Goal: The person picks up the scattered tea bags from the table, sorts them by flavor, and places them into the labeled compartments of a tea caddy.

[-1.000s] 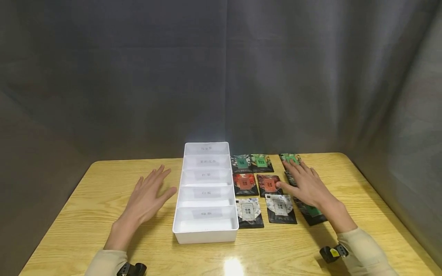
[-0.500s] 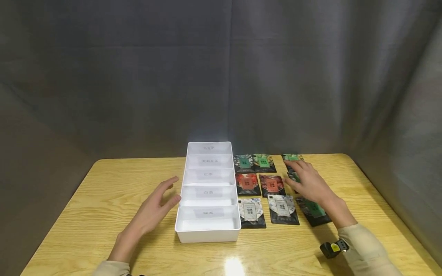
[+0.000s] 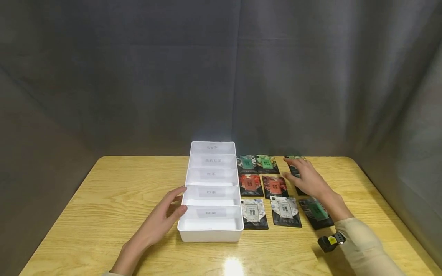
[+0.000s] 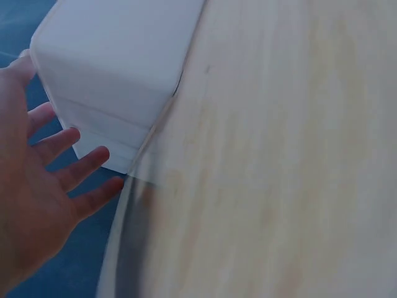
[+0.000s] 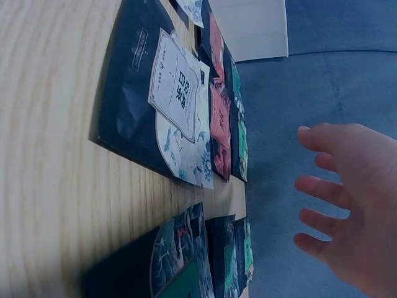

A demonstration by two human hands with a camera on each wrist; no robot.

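Note:
A long white box (image 3: pixel 211 236) with several labelled compartments stands mid-table. My left hand (image 3: pixel 157 220) is at its left side, thumb and fingertips by the rim; the left wrist view shows the fingers spread beside the wall, and contact is hard to tell. Above the right-hand column of tea sachets hovers my right hand (image 3: pixel 309 181), fingers loosely bent, holding nothing. It partly hides a green-labelled sachet (image 3: pixel 295 157) at the back and another below it. Nearer me lies a dark green sachet (image 3: pixel 317 213). The right wrist view shows the hand (image 5: pixel 363 202) apart from the sachets.
Between box and right column lie white-labelled sachets (image 3: pixel 286 212), red ones (image 3: pixel 275 186), a teal one (image 3: pixel 247 164) and a bright green one (image 3: pixel 267 164). The wooden table (image 3: pixel 114 199) ends at a dark curtain (image 3: pixel 165 84) behind.
My left hand has moved right, up to the box's side. The right hand stays over the right column, its fingers now more bent. The head view has shifted slightly.

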